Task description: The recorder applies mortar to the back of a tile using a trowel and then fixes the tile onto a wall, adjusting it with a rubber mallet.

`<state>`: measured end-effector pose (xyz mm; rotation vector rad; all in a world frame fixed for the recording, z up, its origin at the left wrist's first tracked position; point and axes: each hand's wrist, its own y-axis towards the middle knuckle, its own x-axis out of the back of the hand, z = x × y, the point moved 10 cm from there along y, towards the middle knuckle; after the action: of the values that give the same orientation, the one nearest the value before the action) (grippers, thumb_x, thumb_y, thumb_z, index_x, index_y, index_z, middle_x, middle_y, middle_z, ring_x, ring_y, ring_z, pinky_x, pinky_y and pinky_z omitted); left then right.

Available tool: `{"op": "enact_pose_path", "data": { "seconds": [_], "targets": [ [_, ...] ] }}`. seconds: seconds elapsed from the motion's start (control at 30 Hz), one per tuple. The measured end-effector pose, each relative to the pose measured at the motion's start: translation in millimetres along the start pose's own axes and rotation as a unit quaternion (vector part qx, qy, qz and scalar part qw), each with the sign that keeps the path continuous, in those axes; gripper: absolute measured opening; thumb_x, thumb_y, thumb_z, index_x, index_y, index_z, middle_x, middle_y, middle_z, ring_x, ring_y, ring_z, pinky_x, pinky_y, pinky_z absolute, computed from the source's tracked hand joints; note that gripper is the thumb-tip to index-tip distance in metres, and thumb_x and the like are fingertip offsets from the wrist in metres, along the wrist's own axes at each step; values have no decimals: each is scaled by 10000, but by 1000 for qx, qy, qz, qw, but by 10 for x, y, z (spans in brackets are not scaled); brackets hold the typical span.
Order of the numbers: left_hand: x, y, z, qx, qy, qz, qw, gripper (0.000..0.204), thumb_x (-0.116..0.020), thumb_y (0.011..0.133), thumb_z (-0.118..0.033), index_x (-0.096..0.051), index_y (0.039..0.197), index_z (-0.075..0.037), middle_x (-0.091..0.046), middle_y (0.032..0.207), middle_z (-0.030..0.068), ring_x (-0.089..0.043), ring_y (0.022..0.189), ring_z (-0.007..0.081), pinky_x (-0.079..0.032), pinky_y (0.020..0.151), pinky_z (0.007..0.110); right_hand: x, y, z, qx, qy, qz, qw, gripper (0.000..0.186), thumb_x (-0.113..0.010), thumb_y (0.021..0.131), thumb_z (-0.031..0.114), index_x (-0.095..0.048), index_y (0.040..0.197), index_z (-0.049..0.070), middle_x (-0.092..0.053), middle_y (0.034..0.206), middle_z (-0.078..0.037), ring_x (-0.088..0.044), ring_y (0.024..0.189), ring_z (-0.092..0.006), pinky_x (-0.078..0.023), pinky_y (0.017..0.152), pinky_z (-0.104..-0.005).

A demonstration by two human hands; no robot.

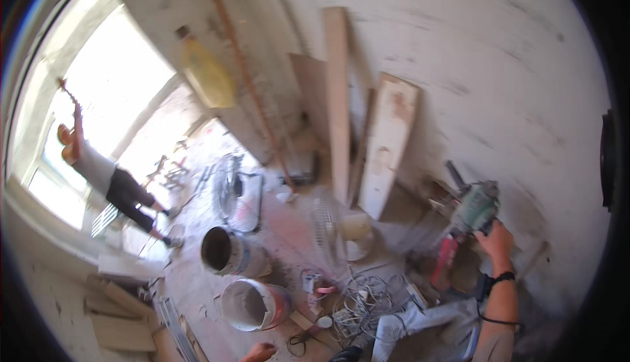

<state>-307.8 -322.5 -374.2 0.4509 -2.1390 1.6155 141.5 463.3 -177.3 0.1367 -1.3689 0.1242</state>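
Note:
My right hand (498, 242) is wrapped round the rear grip of a green power tool (477, 208) with a black side handle, raised off the floor near the right-hand wall. A black band circles my right wrist, and a dark cord runs by the forearm. Just behind the tool is a red object (445, 261), too blurred to name. Only part of my left hand (260, 351) shows at the bottom edge, below the white bucket (279, 309); its fingers are smeared, and I see nothing in it.
Tangled cables (367, 306) lie by my legs. Another bucket (249, 257) and a fan (326, 227) stand ahead. Boards (388, 145) lean on the wall. At the left, another person (98, 165) reaches up beside a bright opening. A yellow bag (209, 76) hangs on the wall.

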Motion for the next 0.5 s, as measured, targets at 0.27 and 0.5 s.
{"op": "enact_pose_path", "data": {
  "seconds": [0.27, 0.5],
  "targets": [
    [-293, -1282, 484, 146, -225, -36, 963, 263, -618, 779, -280, -670, 963, -99, -657, 765, 55, -581, 599, 171, -448, 473, 321, -299, -63, -642, -61, -90, 21, 994, 780, -674, 783, 404, -379, 1374, -10, -406, 1418, -191, -390, 1303, -346, -343, 1053, -475],
    [-398, -1438, 79, 39, -245, 9, 969, 469, -603, 861, -303, -552, 1276, -90, -678, 931, 62, -646, 770, 173, -502, 596, 303, -1027, -1517, -99, 106, 199, 111, 968, 317, -634, 745, 277, -510, 799, -9, -577, 813, -233, -573, 791, -375, -444, 722, -475]
  ]
}}
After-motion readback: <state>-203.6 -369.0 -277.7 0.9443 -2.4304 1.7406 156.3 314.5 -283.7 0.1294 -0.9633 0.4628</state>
